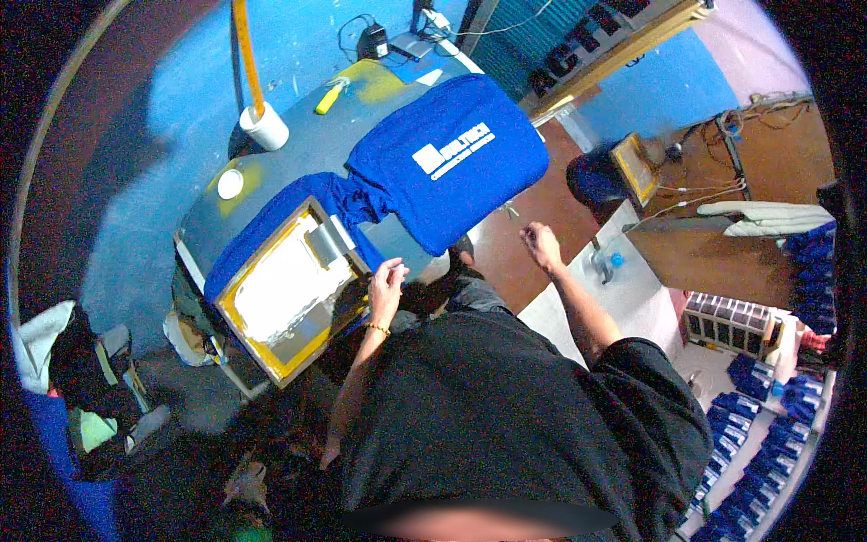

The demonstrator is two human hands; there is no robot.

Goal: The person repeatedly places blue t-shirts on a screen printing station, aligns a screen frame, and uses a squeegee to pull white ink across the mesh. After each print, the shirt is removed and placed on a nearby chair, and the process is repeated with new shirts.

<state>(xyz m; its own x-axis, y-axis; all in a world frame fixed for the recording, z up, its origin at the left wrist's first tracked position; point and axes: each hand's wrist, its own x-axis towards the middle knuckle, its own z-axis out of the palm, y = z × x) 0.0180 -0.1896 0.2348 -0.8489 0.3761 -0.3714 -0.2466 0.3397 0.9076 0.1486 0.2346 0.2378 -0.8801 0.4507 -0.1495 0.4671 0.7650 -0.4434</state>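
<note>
My left hand [387, 282], fingers apart and holding nothing, is beside a screen-printing frame [253, 339] with white ink and a wooden edge. A short metal-coloured blade [327, 241] lies on that screen. Beneath and beyond the frame, blue fabric [501, 172] with a white print covers a padded-looking block on a grey worktable [199, 235]. My right hand [540, 246] hangs in the air right of the fabric, fingers curled and blurred; I cannot make out whether they grip anything.
A white cup [265, 135] with an orange stick, a lid [230, 184] and a yellow-handled tool [330, 96] sit on the worktable. At right stand a pale counter [562, 330], another screen [639, 170], cables and rows of blue folded items [761, 461]. Cloths [43, 348] lie at left.
</note>
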